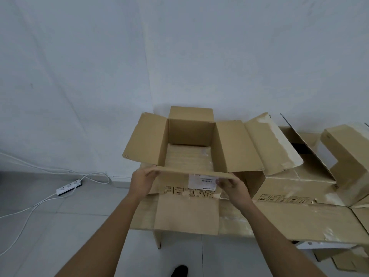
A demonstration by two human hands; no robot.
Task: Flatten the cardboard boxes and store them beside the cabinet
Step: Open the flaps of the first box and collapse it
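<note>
- Head view, the hands: the left hand (142, 182) grips the left end of the near flap (179, 170) of the open box (191, 134). The right hand (233, 187) pinches the flap's right end, just beside a white label (202, 181). The flap is seen edge-on.
- Head view, the box: it stands upright against the wall with all four top flaps spread. Its bottom looks closed, perhaps taped, though the sheen inside is hard to read. I judge it not yet flattened.
- Head view, underneath: the box rests on a flat cardboard sheet (187, 214) lying over the floor (79, 216), probably a box already collapsed.
- Head view, to the right: a second box (295, 182) and a third box (351, 148), both with torn flaps, keep their shape and remain to do.
- Head view, storing: no cabinet is in view, so that step seems wholly ahead.
- Head view, left: a power strip (68, 186) lies on the floor.
</note>
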